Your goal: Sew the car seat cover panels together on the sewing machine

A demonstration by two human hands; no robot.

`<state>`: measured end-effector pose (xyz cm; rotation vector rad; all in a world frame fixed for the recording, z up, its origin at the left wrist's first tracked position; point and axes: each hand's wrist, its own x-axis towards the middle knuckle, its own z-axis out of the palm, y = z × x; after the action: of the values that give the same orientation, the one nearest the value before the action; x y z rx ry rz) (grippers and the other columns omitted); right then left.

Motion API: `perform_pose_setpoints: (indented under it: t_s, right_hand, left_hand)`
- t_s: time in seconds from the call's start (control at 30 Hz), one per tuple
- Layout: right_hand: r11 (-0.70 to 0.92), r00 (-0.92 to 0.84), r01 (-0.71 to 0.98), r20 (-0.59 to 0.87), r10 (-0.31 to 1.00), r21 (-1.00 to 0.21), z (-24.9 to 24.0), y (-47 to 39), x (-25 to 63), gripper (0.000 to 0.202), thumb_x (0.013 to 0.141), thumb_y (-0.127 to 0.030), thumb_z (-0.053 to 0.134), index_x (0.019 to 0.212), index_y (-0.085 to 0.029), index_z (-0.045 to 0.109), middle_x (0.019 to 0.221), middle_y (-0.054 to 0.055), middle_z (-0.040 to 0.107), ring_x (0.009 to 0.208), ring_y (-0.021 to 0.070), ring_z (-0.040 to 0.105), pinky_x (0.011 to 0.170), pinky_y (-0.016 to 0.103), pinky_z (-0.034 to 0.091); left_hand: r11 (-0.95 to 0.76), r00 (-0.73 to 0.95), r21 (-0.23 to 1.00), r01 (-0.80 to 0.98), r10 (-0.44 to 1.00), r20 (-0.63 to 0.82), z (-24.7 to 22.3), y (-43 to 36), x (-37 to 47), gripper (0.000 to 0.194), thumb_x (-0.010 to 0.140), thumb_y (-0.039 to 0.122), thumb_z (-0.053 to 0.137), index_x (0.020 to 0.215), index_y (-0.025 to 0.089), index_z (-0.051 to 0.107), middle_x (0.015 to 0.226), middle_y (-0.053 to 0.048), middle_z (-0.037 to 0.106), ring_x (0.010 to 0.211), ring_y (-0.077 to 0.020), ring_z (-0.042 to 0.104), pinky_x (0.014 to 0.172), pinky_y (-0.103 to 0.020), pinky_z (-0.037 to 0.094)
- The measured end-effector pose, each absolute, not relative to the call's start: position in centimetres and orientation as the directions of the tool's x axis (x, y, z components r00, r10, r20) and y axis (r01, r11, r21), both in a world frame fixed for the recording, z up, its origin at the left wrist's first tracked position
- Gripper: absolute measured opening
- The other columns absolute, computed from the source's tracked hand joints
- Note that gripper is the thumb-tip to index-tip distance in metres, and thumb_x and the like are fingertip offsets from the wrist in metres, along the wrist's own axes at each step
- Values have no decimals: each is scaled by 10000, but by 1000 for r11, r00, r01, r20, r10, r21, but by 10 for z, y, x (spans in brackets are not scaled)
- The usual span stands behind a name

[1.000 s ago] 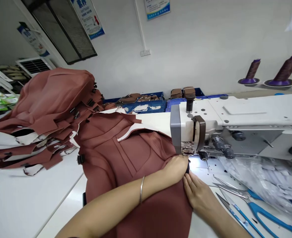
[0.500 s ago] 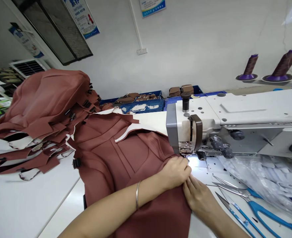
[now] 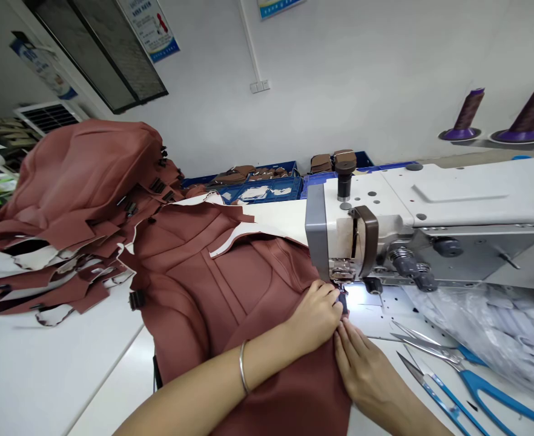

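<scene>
A reddish-brown leather-like seat cover [image 3: 240, 284] lies across the table, its right edge running up to the needle area of a white sewing machine [image 3: 362, 200]. My left hand [image 3: 318, 315] is closed with curled fingers on the cover, just left of the lit presser foot [image 3: 343, 300]. My right hand [image 3: 362, 363] lies slightly nearer to me at the same edge. Its fingers are straight and together, pinching the margin, with the fingertips close to my left hand. The stitching point itself is partly hidden by my left fingers.
Scissors [image 3: 480, 387] and blue-handled snips [image 3: 435, 387] lie right of my right hand, beside a clear plastic bag of white pieces [image 3: 498, 327]. A heap of clipped covers [image 3: 94, 181] stands at left. Blue crates [image 3: 267, 188] stand behind; thread spools [image 3: 469, 115] are upper right.
My left hand has drawn slightly down from the needle, so the dark presser foot now shows. My right hand stays at the edge. The view has shifted a little.
</scene>
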<state>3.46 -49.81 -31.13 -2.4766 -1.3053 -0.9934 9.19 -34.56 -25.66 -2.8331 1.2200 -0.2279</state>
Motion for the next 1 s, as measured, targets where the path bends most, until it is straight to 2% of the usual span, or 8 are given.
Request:
perform_pose_setpoints:
  t_s: [0.17,0.4,0.57,0.8,1.0]
  right_hand:
    - [-597,395,790,629,670,139,-311,-498,36,373,707,-46,461,1031,72,603,1101,297,579,1088,391,528,871,468,498]
    - [-599,408,793,631,660,113,-310,-500,37,340,733,-30,427,1004,60,611,1097,286,586,1109,379,517,876,452,501]
    - [-608,439,788,600,669,101,-319,-502,39,343,767,-32,392,1029,33,604,1166,277,554,1187,357,459,917,483,474]
    - [-630,455,769,598,660,110,-322,-502,51,320,791,-40,414,1040,48,596,1163,267,560,1191,355,453,932,463,479]
    - [-588,439,807,620,651,47,-313,-502,46,321,814,-46,388,1045,22,600,1154,241,576,1194,356,449,920,464,484]
  left_hand:
    - [-718,696,-139,-682,-696,177,-261,-346,92,220,921,254,440,827,122,588,1032,-116,576,1112,-261,425,926,-443,276]
    - [-719,716,7,-695,-692,86,-260,-343,99,126,875,240,523,805,147,571,1024,-70,589,1092,-227,441,918,-435,256]
    - [-746,748,55,-663,-661,49,-260,-342,105,72,849,197,535,807,155,576,1071,-64,586,1063,-218,468,917,-435,232]
    - [-795,803,116,-596,-595,46,-258,-344,114,176,846,129,475,697,150,565,797,-28,608,799,-163,515,827,-375,268]
    - [-772,785,138,-620,-614,87,-267,-340,125,164,820,133,510,663,154,553,720,-12,603,832,-168,506,855,-371,263]
